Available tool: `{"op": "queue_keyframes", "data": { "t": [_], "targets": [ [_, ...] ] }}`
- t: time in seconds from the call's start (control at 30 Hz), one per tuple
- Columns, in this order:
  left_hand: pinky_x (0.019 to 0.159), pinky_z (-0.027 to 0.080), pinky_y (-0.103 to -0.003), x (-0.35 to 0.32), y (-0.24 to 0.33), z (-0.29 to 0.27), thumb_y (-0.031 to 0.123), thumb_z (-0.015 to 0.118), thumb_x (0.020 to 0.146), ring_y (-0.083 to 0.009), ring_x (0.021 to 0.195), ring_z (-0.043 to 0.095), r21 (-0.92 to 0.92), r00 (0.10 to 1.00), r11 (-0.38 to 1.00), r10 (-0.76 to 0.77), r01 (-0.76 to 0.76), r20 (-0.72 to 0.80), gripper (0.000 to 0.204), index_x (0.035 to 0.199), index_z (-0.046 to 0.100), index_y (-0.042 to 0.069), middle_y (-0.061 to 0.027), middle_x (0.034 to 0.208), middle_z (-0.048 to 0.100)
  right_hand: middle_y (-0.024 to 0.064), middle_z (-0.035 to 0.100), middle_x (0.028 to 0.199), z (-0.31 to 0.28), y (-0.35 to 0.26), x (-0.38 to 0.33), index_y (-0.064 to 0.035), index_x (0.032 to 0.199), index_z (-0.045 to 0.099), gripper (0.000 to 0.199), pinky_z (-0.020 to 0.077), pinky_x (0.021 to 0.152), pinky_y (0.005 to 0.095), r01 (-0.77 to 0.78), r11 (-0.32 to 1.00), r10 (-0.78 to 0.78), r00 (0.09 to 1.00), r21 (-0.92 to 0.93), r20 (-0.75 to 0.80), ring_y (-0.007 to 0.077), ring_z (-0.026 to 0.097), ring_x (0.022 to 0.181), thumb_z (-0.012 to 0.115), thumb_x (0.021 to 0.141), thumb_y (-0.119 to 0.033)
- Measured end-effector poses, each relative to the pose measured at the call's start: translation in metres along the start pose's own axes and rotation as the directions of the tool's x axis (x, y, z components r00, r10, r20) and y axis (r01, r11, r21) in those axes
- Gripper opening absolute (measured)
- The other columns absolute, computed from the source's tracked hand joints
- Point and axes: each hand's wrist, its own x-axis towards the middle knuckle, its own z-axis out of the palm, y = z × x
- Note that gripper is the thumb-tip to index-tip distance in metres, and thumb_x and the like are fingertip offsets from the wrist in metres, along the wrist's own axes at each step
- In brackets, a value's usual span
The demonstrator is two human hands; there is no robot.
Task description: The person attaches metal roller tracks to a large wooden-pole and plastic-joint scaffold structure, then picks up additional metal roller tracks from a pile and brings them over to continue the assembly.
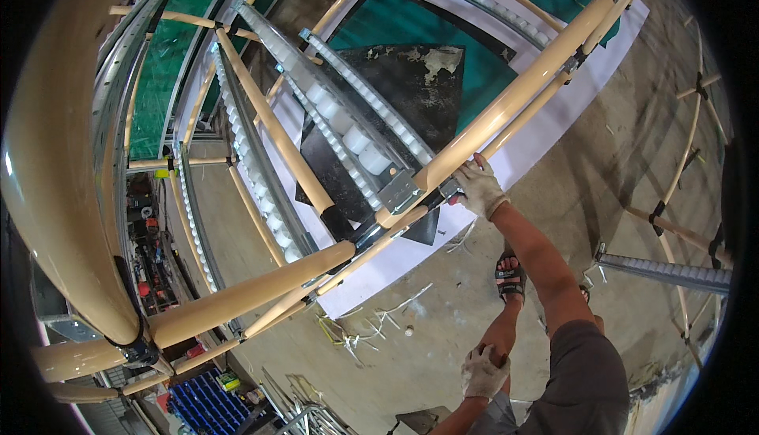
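The right hand [480, 188], in a pale glove, sits just off centre toward three o'clock, its fingers touching a thick tan pipe [514, 95] beside a small metal joint [449, 191]; how tightly they close is unclear. The pipe slants up between one and two o'clock. The gloved left hand [485, 372] rests against a leg at five o'clock, above it a black sandal [509, 277] at four. White roller tracks [348, 127] run toward eleven, a worn black sheet [431, 103] lies toward twelve, and white scraps [415, 297] litter the floor [466, 308] near six.
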Motion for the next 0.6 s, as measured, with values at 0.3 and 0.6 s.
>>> {"op": "queue_keyframes", "data": {
  "t": [0.3, 0.6],
  "targets": [
    [0.097, 0.049, -0.05, 0.005, 0.01, -0.001, 0.039, 0.074, 0.079, -0.0416, 0.114, 0.06, 0.072, 0.998, 0.997, 0.007, -0.012, 0.058, 0.049, 0.116, 0.07, 0.007, -0.0228, 0.123, 0.064, 0.006, 0.067, 0.119, 0.009, -0.001, -0.002, -0.009, 0.13, 0.061, 0.076, 0.0257, 0.119, 0.051, -0.059, 0.998, 0.06, 0.994, 0.012, -0.09, 0.0215, 0.054, 0.126, 0.079, 0.067, -0.047],
    [0.098, 0.049, -0.05, -0.003, 0.017, 0.005, 0.041, 0.072, 0.081, -0.0409, 0.115, 0.059, 0.137, 0.995, 0.991, -0.021, 0.008, 0.098, 0.05, 0.116, 0.069, 0.007, -0.022, 0.124, 0.063, 0.0013, 0.064, 0.127, 0.015, -0.022, -0.015, -0.0122, 0.132, 0.061, 0.075, 0.0301, 0.113, 0.0517, -0.155, 0.988, 0.152, 0.978, -0.011, -0.141, 0.019, 0.049, 0.132, 0.078, 0.068, -0.048]
  ]
}}
